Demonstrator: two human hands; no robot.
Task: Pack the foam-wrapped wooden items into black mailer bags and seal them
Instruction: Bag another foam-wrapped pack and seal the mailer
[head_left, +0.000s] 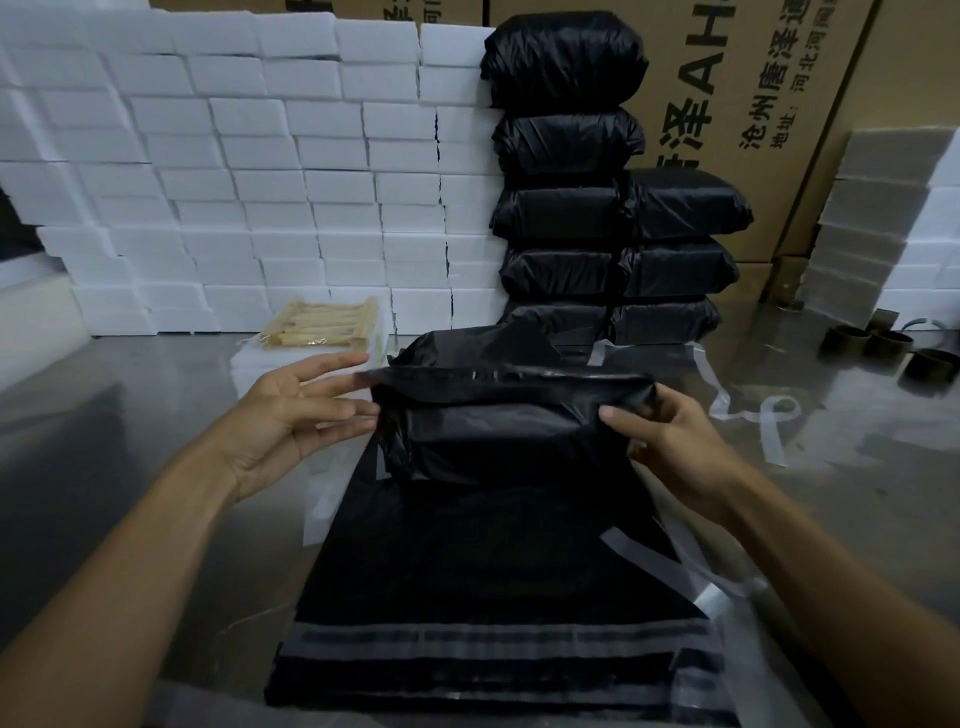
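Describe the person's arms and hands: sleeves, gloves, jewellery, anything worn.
Both forearms are bare, with no sleeves in view. The left hand and right hand wear no gloves. No watch, bracelet or ring shows on either wrist or any visible finger.

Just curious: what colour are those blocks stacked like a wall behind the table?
White, seen in the head view: the foam blocks.
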